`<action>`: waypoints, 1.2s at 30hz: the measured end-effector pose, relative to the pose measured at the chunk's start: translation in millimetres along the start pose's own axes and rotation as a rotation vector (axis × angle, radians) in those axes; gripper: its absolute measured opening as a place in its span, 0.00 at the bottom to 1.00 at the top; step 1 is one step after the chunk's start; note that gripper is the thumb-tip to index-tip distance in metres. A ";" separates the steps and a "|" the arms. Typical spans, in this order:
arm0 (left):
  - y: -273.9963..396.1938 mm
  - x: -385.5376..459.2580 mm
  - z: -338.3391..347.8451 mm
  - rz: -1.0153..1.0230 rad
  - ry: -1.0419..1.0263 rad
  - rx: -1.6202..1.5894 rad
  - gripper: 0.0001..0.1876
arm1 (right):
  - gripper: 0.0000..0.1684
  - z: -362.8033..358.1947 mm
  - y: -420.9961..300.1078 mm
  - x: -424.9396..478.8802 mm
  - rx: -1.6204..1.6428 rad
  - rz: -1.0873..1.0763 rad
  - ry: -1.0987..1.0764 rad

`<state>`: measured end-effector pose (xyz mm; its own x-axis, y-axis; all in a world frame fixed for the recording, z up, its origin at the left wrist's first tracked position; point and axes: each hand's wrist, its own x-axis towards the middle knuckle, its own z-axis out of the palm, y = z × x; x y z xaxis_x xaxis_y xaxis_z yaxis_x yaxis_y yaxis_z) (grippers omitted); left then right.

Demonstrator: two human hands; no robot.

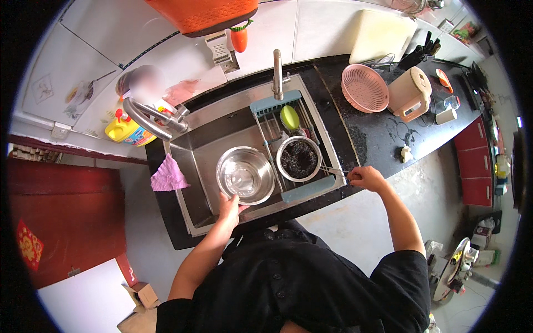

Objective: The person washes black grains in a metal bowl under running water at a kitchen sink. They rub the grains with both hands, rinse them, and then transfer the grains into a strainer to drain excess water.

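Note:
My left hand (230, 211) grips the near rim of a stainless steel bowl (224, 177), which is over the sink basin (204, 166). A little clear liquid seems to lie in the bowl, under bright reflections. My right hand (368, 179) is closed around the end of the handle of a round strainer (317, 171). Dark, wet-looking grains (298, 160) fill much of the strainer. It is over the grey-blue dish rack (308, 190) at the sink's right side; whether it touches the rack I cannot tell. A green oval brush or scrubber (289, 118) lies behind it.
Two faucets, one curved (145, 118) and one upright (278, 75), rise behind the sink. A purple cloth (168, 177) drapes the left edge, near a yellow detergent bottle (131, 130). On the right counter stand a pink basket (364, 88) and a beige kettle (410, 91).

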<state>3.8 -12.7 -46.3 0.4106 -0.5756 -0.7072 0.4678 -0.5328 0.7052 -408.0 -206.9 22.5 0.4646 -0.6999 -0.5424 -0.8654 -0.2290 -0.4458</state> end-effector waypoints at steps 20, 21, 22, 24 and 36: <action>-4.0 0.4 -42.6 -0.008 -0.115 -0.259 0.31 | 0.28 -29.9 -0.2 22.2 -0.371 0.040 0.045; -1.5 0.4 -47.0 -0.012 -0.115 -0.264 0.31 | 0.28 -29.3 -7.0 22.8 -0.419 0.048 0.074; 1.0 0.8 -52.1 -0.017 -0.116 -0.270 0.31 | 0.29 -29.6 -13.9 21.9 -0.467 0.056 0.104; 4.9 0.2 -64.4 -0.011 -0.116 -0.290 0.31 | 0.30 -32.2 -42.7 19.3 -0.596 0.045 0.175; 43.8 8.0 -109.8 -0.059 -0.226 -0.349 0.31 | 0.25 34.0 -387.1 218.5 -0.502 -0.855 0.558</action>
<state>113.5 27.5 -26.6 0.2109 -0.6928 -0.6896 0.7386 -0.3492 0.5767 34.9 -248.2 52.4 0.8992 -0.3584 0.2510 -0.3403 -0.9334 -0.1138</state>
